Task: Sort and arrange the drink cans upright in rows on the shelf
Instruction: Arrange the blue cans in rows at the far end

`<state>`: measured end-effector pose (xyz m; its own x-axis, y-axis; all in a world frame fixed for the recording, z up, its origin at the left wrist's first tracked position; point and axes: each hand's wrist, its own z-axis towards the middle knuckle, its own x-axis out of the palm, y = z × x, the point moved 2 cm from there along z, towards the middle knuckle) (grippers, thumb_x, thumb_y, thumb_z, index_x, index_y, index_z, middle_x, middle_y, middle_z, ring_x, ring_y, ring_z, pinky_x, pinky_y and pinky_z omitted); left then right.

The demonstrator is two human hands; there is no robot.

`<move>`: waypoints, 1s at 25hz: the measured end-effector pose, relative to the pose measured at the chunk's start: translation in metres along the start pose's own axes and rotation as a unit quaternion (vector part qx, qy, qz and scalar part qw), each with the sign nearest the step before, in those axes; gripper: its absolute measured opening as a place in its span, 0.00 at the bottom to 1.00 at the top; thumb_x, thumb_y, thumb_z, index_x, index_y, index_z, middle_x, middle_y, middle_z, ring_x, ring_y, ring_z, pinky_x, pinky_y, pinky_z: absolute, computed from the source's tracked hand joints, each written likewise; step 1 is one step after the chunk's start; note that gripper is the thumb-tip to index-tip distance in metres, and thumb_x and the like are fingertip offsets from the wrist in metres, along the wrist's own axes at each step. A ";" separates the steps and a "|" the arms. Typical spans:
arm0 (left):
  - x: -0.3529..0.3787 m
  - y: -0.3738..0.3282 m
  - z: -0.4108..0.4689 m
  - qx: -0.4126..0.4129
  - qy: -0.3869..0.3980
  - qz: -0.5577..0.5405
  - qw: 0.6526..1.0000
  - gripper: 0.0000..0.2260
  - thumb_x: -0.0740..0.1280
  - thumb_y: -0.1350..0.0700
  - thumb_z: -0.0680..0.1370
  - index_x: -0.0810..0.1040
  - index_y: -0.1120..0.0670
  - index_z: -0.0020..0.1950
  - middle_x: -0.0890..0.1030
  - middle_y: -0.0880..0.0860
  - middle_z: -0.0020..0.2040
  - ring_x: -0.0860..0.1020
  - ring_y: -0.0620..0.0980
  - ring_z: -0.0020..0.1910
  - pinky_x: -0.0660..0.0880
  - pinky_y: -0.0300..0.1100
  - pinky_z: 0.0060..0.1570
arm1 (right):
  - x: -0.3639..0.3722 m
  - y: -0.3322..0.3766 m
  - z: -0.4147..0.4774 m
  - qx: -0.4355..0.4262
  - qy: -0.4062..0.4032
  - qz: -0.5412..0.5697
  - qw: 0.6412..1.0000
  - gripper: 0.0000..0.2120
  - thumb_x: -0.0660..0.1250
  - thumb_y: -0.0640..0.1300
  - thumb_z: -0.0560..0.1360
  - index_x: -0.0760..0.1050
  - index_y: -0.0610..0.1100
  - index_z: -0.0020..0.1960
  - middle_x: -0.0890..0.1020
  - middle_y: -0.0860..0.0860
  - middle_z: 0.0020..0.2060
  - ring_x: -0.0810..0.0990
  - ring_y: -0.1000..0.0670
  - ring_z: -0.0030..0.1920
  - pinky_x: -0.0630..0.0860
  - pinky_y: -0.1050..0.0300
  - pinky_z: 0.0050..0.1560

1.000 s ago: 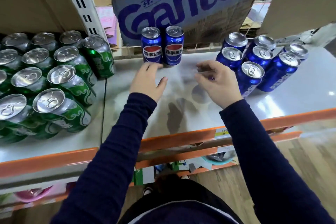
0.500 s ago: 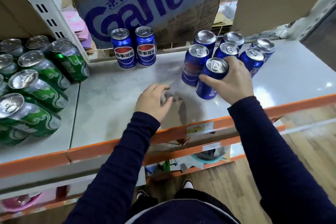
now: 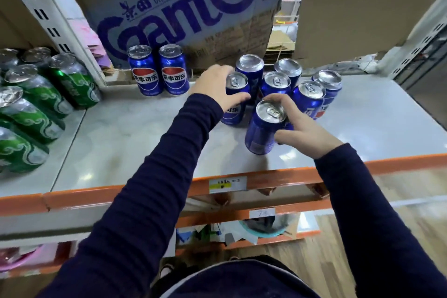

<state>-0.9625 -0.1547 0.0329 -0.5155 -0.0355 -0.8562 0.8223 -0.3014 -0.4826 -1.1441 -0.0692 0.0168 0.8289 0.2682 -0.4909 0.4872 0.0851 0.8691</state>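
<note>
Two blue cans [image 3: 158, 70] stand side by side at the back of the grey shelf [image 3: 135, 143]. A loose cluster of several blue cans [image 3: 307, 94] stands to the right. My left hand [image 3: 217, 87] grips the nearest-left can [image 3: 235, 99] of that cluster around its top. My right hand [image 3: 297, 126] holds a front can [image 3: 264, 128], which leans slightly toward me. Green cans [image 3: 36, 104] fill the shelf section on the left, packed close together.
A large cardboard box [image 3: 183, 7] with blue lettering stands behind the cans, and another brown box [image 3: 362, 7] is at the back right. A white perforated upright [image 3: 48, 19] separates the two shelf sections. The orange front rail [image 3: 145, 191] runs along the shelf edge.
My left hand moved from the bare shelf up and right and took hold of a blue can. My right hand has pulled its can out in front of the cluster.
</note>
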 end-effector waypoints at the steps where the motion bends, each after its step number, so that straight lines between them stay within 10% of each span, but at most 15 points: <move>1: -0.001 0.000 -0.001 -0.002 -0.010 -0.002 1.000 0.29 0.72 0.41 0.68 0.73 0.55 0.64 0.75 0.55 0.59 0.73 0.54 0.58 0.67 0.41 0.55 | -0.001 -0.001 0.000 -0.012 0.006 -0.007 1.000 0.33 0.62 0.40 0.63 0.63 0.52 0.68 0.75 0.56 0.59 0.74 0.61 0.56 0.72 0.66 0.54; 5: -0.009 0.008 -0.016 -0.016 -0.049 0.005 0.999 0.29 0.73 0.40 0.67 0.75 0.55 0.62 0.77 0.55 0.56 0.74 0.54 0.56 0.70 0.45 0.55 | -0.016 0.000 0.003 -0.078 -0.025 -0.070 0.994 0.32 0.67 0.39 0.66 0.68 0.49 0.70 0.74 0.56 0.62 0.73 0.58 0.63 0.70 0.59 0.63; 11: -0.031 0.028 -0.047 -0.060 -0.104 0.027 0.992 0.28 0.74 0.36 0.63 0.78 0.54 0.54 0.76 0.52 0.51 0.74 0.50 0.49 0.70 0.42 0.49 | -0.023 0.009 0.019 -0.063 -0.070 -0.267 0.959 0.29 0.76 0.61 0.61 0.68 0.45 0.52 0.75 0.52 0.42 0.74 0.51 0.41 0.70 0.56 0.39; 16: -0.041 0.036 -0.062 -0.077 -0.132 0.031 0.988 0.27 0.75 0.37 0.62 0.78 0.55 0.51 0.76 0.53 0.49 0.74 0.52 0.48 0.70 0.44 0.47 | -0.023 0.021 0.017 -0.133 0.030 -0.234 0.963 0.29 0.77 0.48 0.64 0.73 0.47 0.63 0.77 0.55 0.54 0.75 0.57 0.53 0.70 0.70 0.52; 20: -0.048 0.048 -0.067 -0.099 -0.141 0.039 0.984 0.28 0.75 0.37 0.61 0.78 0.54 0.52 0.77 0.54 0.50 0.75 0.53 0.50 0.71 0.46 0.49 | -0.001 0.031 0.033 -0.062 -0.078 -0.311 0.945 0.30 0.72 0.66 0.61 0.69 0.45 0.50 0.76 0.51 0.43 0.74 0.49 0.43 0.70 0.53 0.40; 25: -0.063 0.073 -0.074 -0.120 -0.148 0.024 0.981 0.26 0.75 0.38 0.61 0.78 0.54 0.50 0.78 0.53 0.49 0.75 0.52 0.48 0.71 0.43 0.46 | 0.012 0.055 0.049 -0.058 0.115 -0.268 0.955 0.28 0.77 0.54 0.63 0.69 0.51 0.58 0.77 0.52 0.53 0.76 0.50 0.52 0.73 0.60 0.44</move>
<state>-0.8521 -0.1044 0.0375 -0.4936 -0.3295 -0.8049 0.8619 -0.0616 -0.5034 -1.0941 -0.1089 0.0554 0.3796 0.3588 -0.8527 0.7797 0.3721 0.5037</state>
